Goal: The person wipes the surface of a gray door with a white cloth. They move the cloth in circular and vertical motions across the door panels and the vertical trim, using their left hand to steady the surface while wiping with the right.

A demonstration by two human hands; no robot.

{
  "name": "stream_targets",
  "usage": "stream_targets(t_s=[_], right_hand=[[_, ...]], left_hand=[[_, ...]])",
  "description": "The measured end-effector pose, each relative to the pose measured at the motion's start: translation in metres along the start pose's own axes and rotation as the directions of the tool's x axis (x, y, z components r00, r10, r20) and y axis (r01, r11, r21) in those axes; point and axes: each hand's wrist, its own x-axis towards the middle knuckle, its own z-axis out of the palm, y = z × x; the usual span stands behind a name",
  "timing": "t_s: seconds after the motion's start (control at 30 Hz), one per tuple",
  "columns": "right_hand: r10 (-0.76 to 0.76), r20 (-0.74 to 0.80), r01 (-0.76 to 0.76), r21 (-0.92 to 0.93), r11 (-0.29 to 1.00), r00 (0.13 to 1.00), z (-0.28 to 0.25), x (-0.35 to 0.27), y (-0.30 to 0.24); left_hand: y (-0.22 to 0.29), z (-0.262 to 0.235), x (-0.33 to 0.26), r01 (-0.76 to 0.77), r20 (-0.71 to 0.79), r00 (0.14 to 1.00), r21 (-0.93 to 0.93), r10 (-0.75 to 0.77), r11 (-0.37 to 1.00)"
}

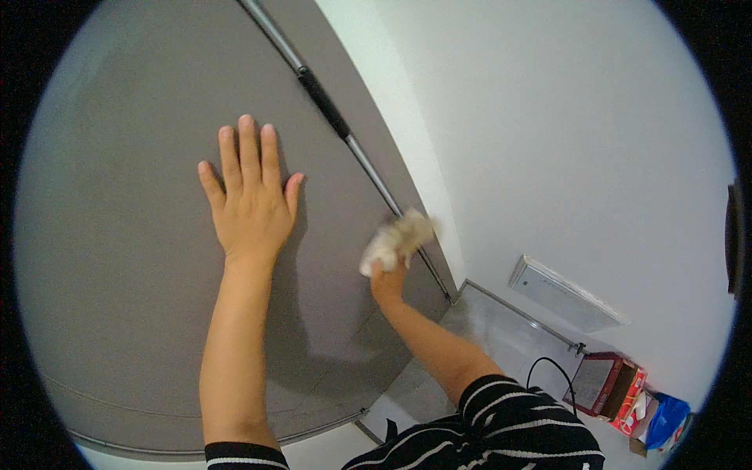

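My left hand point(254, 200) lies flat on a broad grey-brown surface point(141, 258), fingers spread and holding nothing. To its right, my right hand point(388, 283) is closed around a crumpled off-white cloth point(392, 241), slightly blurred. The cloth is against a long thin metal rod point(374, 176) that slants across the right part of the surface. A black sleeve point(323, 102) covers a section of the rod farther up. Part of the rod is hidden behind the cloth.
A pale wall point(564, 133) rises at the right, with a white rectangular panel point(565, 294) low on it. Grey floor tiles point(501, 325) show beyond the surface's edge. At lower right are an open red box point(619, 384), a blue bag point(668, 417) and a black cable point(560, 366).
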Motion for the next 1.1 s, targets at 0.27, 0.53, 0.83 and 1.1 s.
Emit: stream_targets(t_s=[0.27,0.53,0.83,1.1], right_hand=[[0.421,-0.019,-0.415,0.138,0.899,0.907,0.028,-0.064,0.013],[-0.552,0.526,0.676,-0.061,0.734,0.647,0.024,-0.047,-0.224],[-0.380,0.835,0.734,-0.041,0.678,0.398,0.023,-0.192,-0.087],[-0.868,0.311,0.918,-0.043,0.395,0.388,0.102,-0.040,-0.454]], left_hand=[[0.004,-0.016,0.008,-0.117,0.001,0.993,-0.154,0.118,0.981],[-0.073,-0.051,-0.115,-0.050,0.166,0.984,-0.120,0.070,0.992],[-0.178,-0.089,-0.273,0.159,0.112,0.980,0.059,-0.164,0.986],[-0.208,-0.089,-0.296,0.089,0.000,0.996,0.130,-0.089,0.988]])
